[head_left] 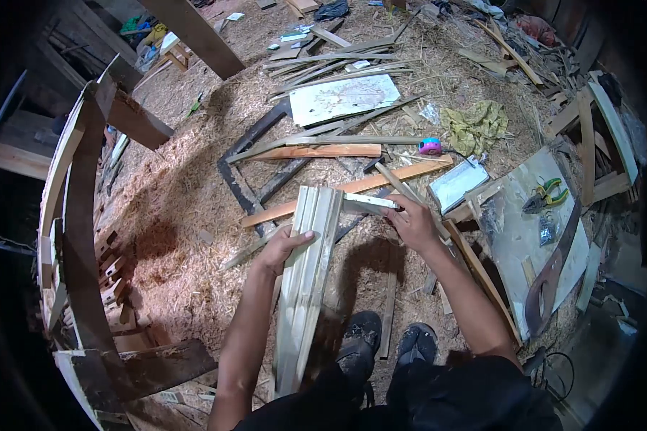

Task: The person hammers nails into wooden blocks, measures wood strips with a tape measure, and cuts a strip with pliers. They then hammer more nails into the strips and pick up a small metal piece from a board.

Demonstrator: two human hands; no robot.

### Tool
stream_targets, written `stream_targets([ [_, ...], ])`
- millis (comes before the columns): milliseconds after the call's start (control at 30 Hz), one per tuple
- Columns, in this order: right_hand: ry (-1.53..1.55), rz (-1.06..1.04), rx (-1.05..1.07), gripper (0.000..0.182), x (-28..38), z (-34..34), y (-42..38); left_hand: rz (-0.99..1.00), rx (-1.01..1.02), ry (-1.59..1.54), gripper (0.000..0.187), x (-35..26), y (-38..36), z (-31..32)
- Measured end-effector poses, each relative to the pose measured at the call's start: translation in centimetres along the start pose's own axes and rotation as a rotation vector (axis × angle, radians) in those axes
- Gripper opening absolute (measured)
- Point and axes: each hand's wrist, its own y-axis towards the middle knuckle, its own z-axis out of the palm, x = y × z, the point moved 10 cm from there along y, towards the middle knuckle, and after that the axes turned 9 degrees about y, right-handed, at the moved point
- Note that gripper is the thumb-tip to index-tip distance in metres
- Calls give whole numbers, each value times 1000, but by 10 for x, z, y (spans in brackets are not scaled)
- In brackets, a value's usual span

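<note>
My left hand is closed round a long wooden moulding with grooves running along its length, the thumb lying across its face. The moulding slants down toward my body, and its lower end is near my legs. My right hand pinches a short flat strip with a pale edge, fingers at its right end. The strip's other end meets the moulding's right side near the top. I cannot tell what kind of piece the strip is.
Wood shavings cover the floor. Ahead lie loose planks, a white board and a pink-and-blue tape measure. Green-and-yellow pliers and a handsaw rest on a panel at right. A curved wooden frame stands left.
</note>
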Motion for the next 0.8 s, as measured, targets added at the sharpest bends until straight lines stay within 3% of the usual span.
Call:
stream_targets([
  [267,-51,-84,126,34,-7,12,-1,-57,37,-53,37,5,-1,-7],
  [333,-41,-94,88,33,-1,11,-2,-100,66,-20,39,7,-7,-8],
  [433,-53,-117,26,30,4,9,-6,32,162,-43,43,5,-9,1],
  [667,51,-28,0,28,-22,10,-1,-106,244,-216,45,64,-7,-12],
  [700,109,-9,2,28,-33,10,0,-145,149,-122,53,66,-13,-19],
  [800,-25,-14,31,28,-24,9,1,-149,151,-317,55,59,-27,2],
])
